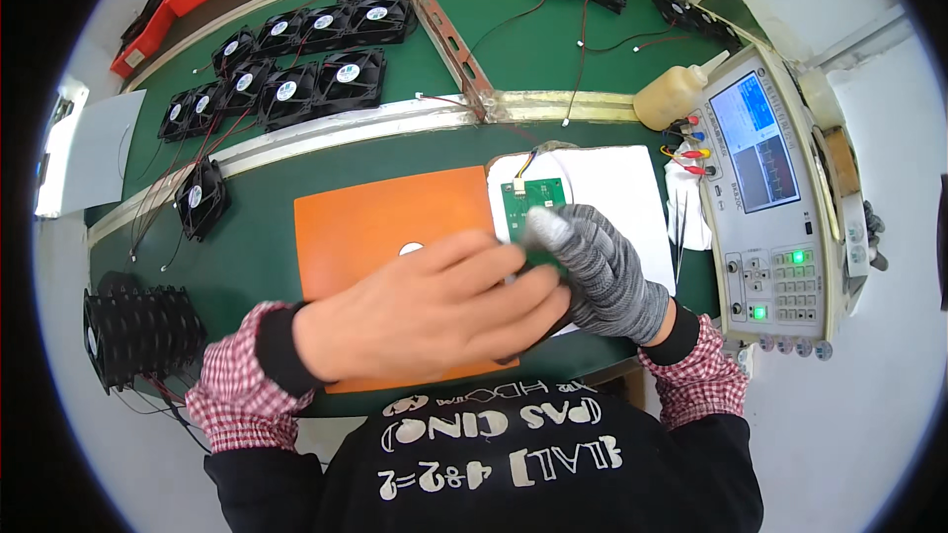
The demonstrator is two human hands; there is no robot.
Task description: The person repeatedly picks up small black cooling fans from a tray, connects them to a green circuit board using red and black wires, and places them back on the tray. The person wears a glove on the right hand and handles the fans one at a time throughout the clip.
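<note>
From where I stand, the work looks mid-stride: the bare left hand (444,306) and the right hand in a grey knitted glove (602,266) meet over the bench, both half-curled. The left is blurred, and I can't tell whether either grips the dark thing (561,324) partly showing between them. Just beyond the right fingertips, the green rectangular circuit board (533,199) lies on a white sheet (617,183), its white plug and coloured wires already joined. Well beyond the left hand stand rows of black square plastic fans (286,89), leads loose; to its left is an upright black fan stack (143,336). Which are finished and which are waiting, I can't say. Right of the gloved hand, a white bench instrument (736,227) has its screen lit, so it seems ready for use.
</note>
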